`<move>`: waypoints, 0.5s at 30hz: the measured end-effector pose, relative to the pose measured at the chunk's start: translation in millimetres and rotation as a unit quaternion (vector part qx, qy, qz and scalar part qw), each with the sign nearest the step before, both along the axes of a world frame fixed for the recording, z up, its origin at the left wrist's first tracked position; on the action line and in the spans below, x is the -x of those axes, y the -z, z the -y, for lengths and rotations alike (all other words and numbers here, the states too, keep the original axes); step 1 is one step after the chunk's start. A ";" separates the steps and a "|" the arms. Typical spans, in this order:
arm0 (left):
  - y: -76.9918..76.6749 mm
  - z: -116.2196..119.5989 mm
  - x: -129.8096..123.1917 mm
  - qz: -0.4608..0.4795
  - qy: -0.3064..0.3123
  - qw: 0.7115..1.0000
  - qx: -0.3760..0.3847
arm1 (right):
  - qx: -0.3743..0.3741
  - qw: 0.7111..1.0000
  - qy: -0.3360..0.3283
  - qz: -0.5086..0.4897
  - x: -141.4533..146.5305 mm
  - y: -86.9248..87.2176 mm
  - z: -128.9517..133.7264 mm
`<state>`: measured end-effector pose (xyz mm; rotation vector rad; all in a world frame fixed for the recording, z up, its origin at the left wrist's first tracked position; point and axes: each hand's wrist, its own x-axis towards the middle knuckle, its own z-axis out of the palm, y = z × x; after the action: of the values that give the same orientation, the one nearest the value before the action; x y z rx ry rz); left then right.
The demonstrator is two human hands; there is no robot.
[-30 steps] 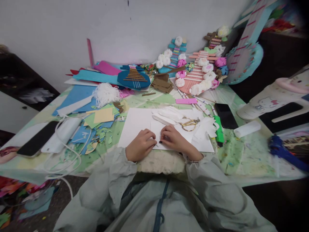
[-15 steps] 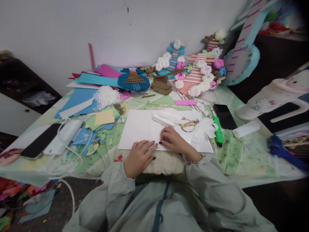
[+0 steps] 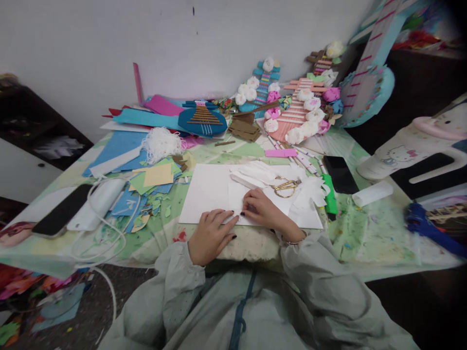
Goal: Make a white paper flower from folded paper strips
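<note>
My left hand point(image 3: 213, 235) lies on the near edge of a white board point(image 3: 204, 189), its fingers stretched out over the surface. My right hand point(image 3: 261, 210) is curled with thumb and fingers drawn together, just right of the left fingertips. Under it is a smaller white paper sheet point(image 3: 235, 194) lying on the board. Whatever sits between the right fingers is too small or hidden to make out. Beyond the right hand lie gold-handled scissors point(image 3: 285, 187), folded white paper point(image 3: 251, 176) and white petal-shaped paper pieces point(image 3: 310, 197).
To the left are paper scraps point(image 3: 158, 176), white string point(image 3: 162, 145), a phone point(image 3: 63, 211) and a looped cable point(image 3: 122, 238). Rightward lie a green tool point(image 3: 330, 198), another phone point(image 3: 341, 174), a large cup point(image 3: 396, 149) and a blue glue gun point(image 3: 430, 228). Paper-flower instruments point(image 3: 301, 114) stand behind.
Both hands hold nearly the same pose and place. The view has shifted very slightly; nothing on the table has visibly moved.
</note>
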<state>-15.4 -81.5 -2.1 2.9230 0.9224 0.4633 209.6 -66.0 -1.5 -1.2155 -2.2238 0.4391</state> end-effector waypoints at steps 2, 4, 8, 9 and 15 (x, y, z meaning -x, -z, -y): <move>-0.5 0.0 0.0 0.002 -0.001 1.000 0.004 | 0.001 1.000 0.000 -0.001 0.0 0.5 -0.1; -1.0 0.0 0.1 0.001 -0.002 1.000 0.008 | 0.002 1.000 0.001 -0.002 0.0 0.8 -0.2; -2.3 -0.3 -0.1 -0.005 -0.004 1.000 0.013 | -0.002 1.000 0.001 0.001 0.5 0.4 -0.5; -2.6 -0.5 -0.1 -0.006 -0.004 1.000 0.015 | -0.004 1.000 0.002 0.001 0.7 0.0 -0.4; -2.6 -1.9 0.1 -0.002 0.000 1.000 0.019 | -0.007 1.000 0.003 0.004 1.5 -2.3 0.5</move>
<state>-15.5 -79.6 0.5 2.8917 0.9209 0.4349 208.1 -66.5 0.9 -1.2180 -2.2263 0.4160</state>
